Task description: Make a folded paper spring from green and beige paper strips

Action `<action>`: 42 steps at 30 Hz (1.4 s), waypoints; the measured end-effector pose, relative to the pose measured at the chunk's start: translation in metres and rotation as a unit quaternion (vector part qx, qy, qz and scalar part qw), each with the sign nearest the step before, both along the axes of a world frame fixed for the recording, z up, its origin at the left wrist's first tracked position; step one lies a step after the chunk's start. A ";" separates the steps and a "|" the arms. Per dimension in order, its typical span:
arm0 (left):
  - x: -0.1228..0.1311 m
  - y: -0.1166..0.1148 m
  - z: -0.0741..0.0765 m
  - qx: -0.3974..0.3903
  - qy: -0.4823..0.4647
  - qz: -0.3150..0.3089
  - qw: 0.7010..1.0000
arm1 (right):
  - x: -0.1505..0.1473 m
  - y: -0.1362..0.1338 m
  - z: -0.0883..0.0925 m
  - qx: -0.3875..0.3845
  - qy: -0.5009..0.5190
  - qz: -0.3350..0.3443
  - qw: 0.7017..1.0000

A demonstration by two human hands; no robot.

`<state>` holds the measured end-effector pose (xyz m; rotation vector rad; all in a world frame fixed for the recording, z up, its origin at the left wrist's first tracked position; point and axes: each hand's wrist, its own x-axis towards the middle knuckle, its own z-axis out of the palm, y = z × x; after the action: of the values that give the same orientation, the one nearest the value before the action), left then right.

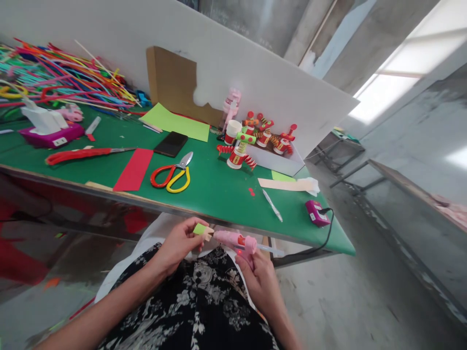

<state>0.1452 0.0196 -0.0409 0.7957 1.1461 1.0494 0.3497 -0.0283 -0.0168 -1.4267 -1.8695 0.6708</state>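
Note:
Below the front edge of the green table [215, 189], my left hand [182, 243] pinches a small green and beige paper piece [202, 230]. My right hand [260, 274] is wrapped round the handle of a pink glue gun [237, 240], which has a clear glue stick [272, 250] out of its back and a small red light. The gun's nozzle points left and is at the paper piece; whether they touch cannot be made out. Both hands are above the lap, over a black flowered garment.
Scissors [177, 175], red paper [134, 170], a phone [171, 144] and a white pen [272, 205] lie on the table. Decorated paper cups [236, 158] stand by a white box [273, 160]. A purple power socket [316, 214] with a black cable sits at the right.

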 end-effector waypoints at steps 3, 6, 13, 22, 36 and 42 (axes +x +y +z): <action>0.000 0.000 0.000 -0.003 0.001 -0.004 1.000 | 0.001 -0.001 -0.002 0.002 -0.014 -0.006 1.000; 0.001 0.000 0.000 -0.005 0.002 -0.005 1.000 | 0.001 -0.001 -0.002 0.004 -0.024 -0.005 1.000; 0.000 0.001 0.000 -0.007 0.002 -0.008 1.000 | 0.002 -0.002 -0.005 0.039 -0.046 0.002 0.998; 0.002 0.000 -0.001 -0.009 0.006 -0.014 1.000 | 0.001 -0.002 -0.004 0.066 -0.083 0.011 0.994; 0.000 0.001 -0.003 -0.005 0.013 -0.020 1.000 | 0.002 -0.001 -0.007 0.060 -0.087 0.005 0.994; 0.000 0.001 -0.005 -0.005 0.011 -0.021 1.000 | 0.002 -0.001 -0.007 0.053 -0.084 0.010 0.995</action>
<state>0.1453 0.0209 -0.0456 0.8224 1.1474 1.0015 0.3512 -0.0289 -0.0238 -1.4354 -2.0186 0.4652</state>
